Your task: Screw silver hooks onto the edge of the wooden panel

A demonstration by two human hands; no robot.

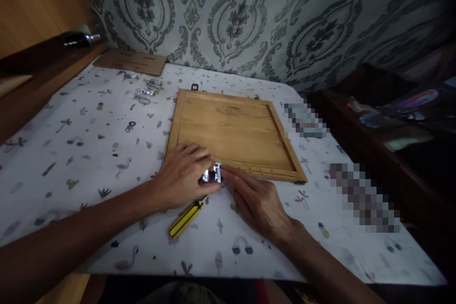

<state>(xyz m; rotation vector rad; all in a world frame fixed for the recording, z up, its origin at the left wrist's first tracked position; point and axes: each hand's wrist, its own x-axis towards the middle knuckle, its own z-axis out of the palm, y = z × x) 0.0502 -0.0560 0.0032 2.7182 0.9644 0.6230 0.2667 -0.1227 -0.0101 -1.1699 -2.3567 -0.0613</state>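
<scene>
A wooden panel with a raised frame [228, 128] lies flat on the table. At its front edge is a small shiny metal fitting [217, 172], partly covered by my fingers, so I cannot make out its exact kind. My left hand [183, 173] curls around the fitting from the left, thumb in front and fingers over the frame's edge. From the right, my right hand [258, 197] holds its fingers close together, with the fingertips against the metal. A yellow screwdriver with black stripes [185, 218] lies just in front of my left hand, its tip near my left thumb.
Several shiny metal fittings [147, 89] lie at the back left, near a slotted cardboard piece [130, 61]. A small dark metal piece [130, 126] rests left of the panel. Two blurred-out items [305, 119] are on the right. A patterned wall [235, 19] rises behind.
</scene>
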